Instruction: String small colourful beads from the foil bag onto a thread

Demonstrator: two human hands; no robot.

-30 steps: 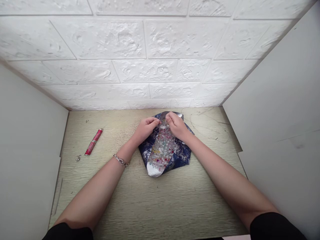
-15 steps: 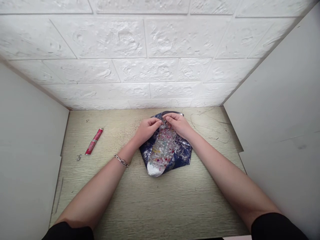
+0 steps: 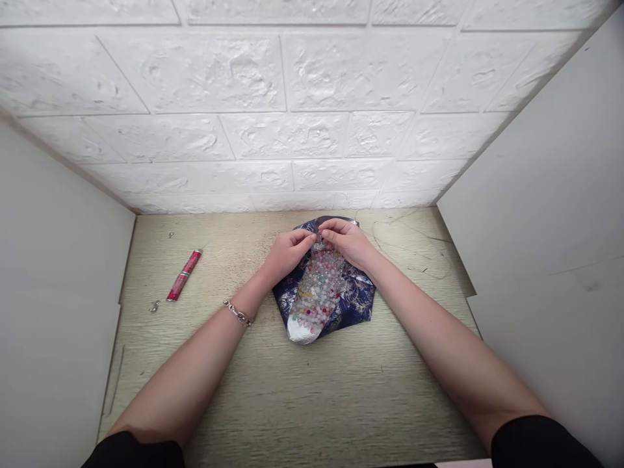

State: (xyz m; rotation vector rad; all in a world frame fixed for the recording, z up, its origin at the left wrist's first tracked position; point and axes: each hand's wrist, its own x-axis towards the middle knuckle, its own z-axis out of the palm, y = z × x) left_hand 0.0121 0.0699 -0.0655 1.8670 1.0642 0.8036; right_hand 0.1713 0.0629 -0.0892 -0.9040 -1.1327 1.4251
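Two pinches now, left hand (image 3: 287,255) and right hand (image 3: 351,247), with fingers (image 3: 306,242) squeezed on the neck of the bead bag (image 3: 316,286), atop blue wrapping (image 3: 355,309) on the counter (image 3: 341,390)! Could split and spill everything if tugged too hard.

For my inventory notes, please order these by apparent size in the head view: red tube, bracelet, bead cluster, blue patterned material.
1. Blue patterned material
2. Bead cluster
3. Red tube
4. Bracelet
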